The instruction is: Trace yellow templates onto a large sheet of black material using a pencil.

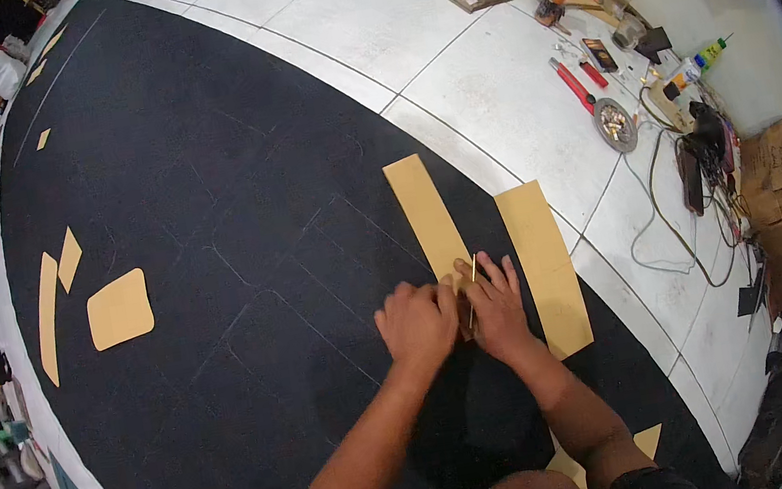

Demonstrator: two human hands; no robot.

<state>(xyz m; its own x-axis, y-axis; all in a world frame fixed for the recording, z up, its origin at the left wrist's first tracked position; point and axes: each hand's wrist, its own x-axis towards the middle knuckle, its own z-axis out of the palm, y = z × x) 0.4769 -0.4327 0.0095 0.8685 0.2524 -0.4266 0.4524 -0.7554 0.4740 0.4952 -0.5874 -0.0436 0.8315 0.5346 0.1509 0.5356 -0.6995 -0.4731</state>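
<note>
A large dark cloth (257,366) lies spread flat, with thin pale lines drawn across it. My left hand (420,323) is closed, fingers curled, pressing at the lower end of a long tan card strip (422,209). Right beside it, my right hand (497,310) grips a thin pale pencil-like stick (473,273), which leans along the strip's end. Its tip is hidden between the hands. A wider tan card rectangle (546,267) lies just right of my right hand, partly over the cloth's edge.
At the left of the cloth lie a rounded card piece (120,308), a narrow card strip (50,321) and several small ones. White floor tiles (469,91) border the cloth. On the right are a red cutter (574,86), a round ashtray (615,125), cables (658,235) and a cardboard box (779,217).
</note>
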